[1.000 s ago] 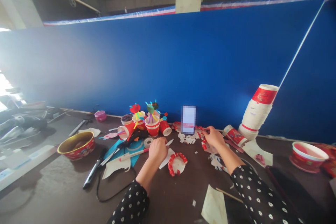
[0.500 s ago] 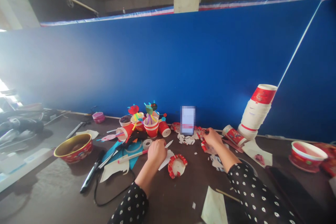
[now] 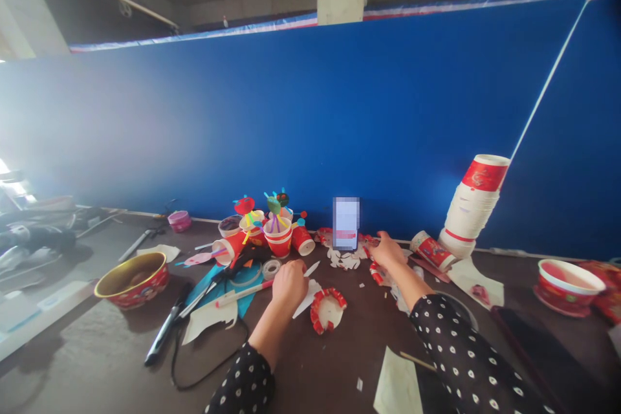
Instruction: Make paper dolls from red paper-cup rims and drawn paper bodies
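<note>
Reaching right hand (image 3: 388, 250) grasps red scraps (image 3: 374, 257); left hand (image 3: 290, 282) clenched on white strip (image 3: 310, 269); best kept low over tabletop (image 3: 301, 362).

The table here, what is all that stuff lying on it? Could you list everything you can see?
table: one, dark brown, below a blue wall.
gold bowl: one, gold inside and red outside, far left.
decorated cups: a cluster, red and white with coloured sticks, centre back.
phone: one, upright against the wall.
cup stack: one leaning pile, white and red, right back.
red bowl: one, far right.
ring cut-out: one, white with red tabs, centre front.
tape roll: one, clear, centre.
pen: one, white and red.
left hand: on white paper.
right hand: on red and white scraps.
</note>
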`<action>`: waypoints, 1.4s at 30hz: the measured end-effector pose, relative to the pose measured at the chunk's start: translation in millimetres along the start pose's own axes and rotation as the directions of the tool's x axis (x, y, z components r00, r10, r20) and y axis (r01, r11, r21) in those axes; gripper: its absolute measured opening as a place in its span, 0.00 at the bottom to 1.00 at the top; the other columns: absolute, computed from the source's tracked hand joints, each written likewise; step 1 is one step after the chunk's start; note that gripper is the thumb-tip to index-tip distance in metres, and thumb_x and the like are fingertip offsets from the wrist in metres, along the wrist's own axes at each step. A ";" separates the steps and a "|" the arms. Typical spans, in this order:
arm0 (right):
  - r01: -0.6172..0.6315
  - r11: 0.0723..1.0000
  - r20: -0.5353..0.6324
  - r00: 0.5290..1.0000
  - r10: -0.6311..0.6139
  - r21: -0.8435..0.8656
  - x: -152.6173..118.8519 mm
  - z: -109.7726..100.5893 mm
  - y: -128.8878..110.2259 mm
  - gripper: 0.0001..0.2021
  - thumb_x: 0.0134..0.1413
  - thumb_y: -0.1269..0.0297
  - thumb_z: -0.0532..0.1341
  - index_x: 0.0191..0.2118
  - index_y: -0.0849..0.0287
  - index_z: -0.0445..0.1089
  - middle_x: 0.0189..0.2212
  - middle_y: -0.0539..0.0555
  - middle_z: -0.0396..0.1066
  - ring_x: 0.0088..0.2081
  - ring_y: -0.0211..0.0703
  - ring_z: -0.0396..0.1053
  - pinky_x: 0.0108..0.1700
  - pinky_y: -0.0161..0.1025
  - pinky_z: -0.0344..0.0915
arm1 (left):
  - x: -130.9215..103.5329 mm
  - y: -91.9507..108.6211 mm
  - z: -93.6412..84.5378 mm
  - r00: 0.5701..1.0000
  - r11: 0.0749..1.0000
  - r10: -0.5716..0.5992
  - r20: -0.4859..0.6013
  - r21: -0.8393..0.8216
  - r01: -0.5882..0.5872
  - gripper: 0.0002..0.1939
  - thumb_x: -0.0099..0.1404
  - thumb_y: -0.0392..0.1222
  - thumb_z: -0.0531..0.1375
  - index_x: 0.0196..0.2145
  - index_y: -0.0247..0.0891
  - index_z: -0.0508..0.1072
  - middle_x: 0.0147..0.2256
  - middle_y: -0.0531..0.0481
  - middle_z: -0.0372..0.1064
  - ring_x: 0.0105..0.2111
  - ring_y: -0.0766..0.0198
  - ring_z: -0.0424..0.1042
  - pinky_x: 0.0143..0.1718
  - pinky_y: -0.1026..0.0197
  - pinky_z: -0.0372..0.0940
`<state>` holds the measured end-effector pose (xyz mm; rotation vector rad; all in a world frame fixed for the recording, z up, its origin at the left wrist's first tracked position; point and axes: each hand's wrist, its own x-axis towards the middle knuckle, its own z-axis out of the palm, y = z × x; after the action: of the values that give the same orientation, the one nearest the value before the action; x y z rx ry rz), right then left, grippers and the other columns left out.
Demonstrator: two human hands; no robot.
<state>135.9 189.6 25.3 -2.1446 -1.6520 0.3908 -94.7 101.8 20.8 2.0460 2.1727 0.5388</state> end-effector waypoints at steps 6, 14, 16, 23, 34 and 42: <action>0.006 1.000 -0.001 1.000 -0.006 -0.005 6.5 1.7 -3.1 0.25 0.50 0.58 0.51 0.55 0.58 0.52 0.42 0.61 0.68 0.41 0.50 0.67 0.35 0.41 0.61 | 0.6 -0.9 1.4 1.000 1.000 -0.012 -0.004 -0.008 0.012 0.07 0.51 0.31 0.54 0.30 0.37 0.68 0.32 0.46 0.69 0.35 0.59 0.67 0.33 0.62 0.58; 0.071 0.996 -0.061 0.995 -0.074 -0.057 -1.6 4.4 -20.3 0.15 0.51 0.58 0.51 0.44 0.50 0.66 0.45 0.57 0.64 0.48 0.53 0.59 0.42 0.46 0.57 | 2.1 -1.9 4.2 1.000 1.000 -0.017 0.002 -0.012 0.017 0.06 0.52 0.30 0.53 0.28 0.37 0.67 0.30 0.47 0.69 0.34 0.59 0.67 0.32 0.62 0.57; 0.083 0.994 -0.065 0.994 -0.087 -0.071 -4.5 4.7 -24.4 0.14 0.50 0.58 0.51 0.42 0.48 0.68 0.45 0.56 0.63 0.48 0.55 0.58 0.41 0.48 0.56 | 2.3 -2.0 3.9 1.000 1.000 -0.021 0.006 -0.013 0.021 0.06 0.52 0.30 0.53 0.28 0.37 0.67 0.30 0.47 0.69 0.34 0.60 0.67 0.32 0.63 0.57; 0.113 0.987 -0.088 0.988 -0.123 -0.115 -7.5 8.4 -30.3 0.12 0.47 0.58 0.55 0.38 0.47 0.71 0.46 0.55 0.62 0.48 0.58 0.54 0.42 0.51 0.54 | 2.3 -1.2 2.5 0.999 0.999 -0.035 0.027 -0.010 0.036 0.07 0.52 0.30 0.53 0.29 0.36 0.67 0.31 0.47 0.69 0.35 0.60 0.67 0.32 0.63 0.57; 0.120 0.984 -0.077 0.988 -0.131 -0.128 -6.3 8.6 -24.9 0.13 0.49 0.58 0.52 0.39 0.42 0.70 0.49 0.49 0.60 0.49 0.56 0.54 0.42 0.49 0.55 | 2.0 -2.3 5.3 1.000 1.000 -0.016 0.017 -0.012 0.016 0.07 0.52 0.30 0.53 0.29 0.37 0.67 0.31 0.47 0.69 0.35 0.60 0.67 0.33 0.63 0.57; -0.053 0.990 -0.054 0.997 0.046 -0.134 -1.1 7.5 -21.2 0.21 0.46 0.58 0.55 0.48 0.58 0.62 0.45 0.63 0.64 0.48 0.59 0.58 0.42 0.52 0.56 | 2.1 -2.5 4.9 1.000 1.000 -0.006 0.014 -0.015 0.006 0.08 0.51 0.29 0.52 0.29 0.38 0.67 0.31 0.48 0.69 0.35 0.60 0.67 0.33 0.63 0.57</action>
<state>114.1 194.3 28.8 -2.2776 -1.6429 0.2419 -95.7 104.7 15.8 2.0287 2.1593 0.5368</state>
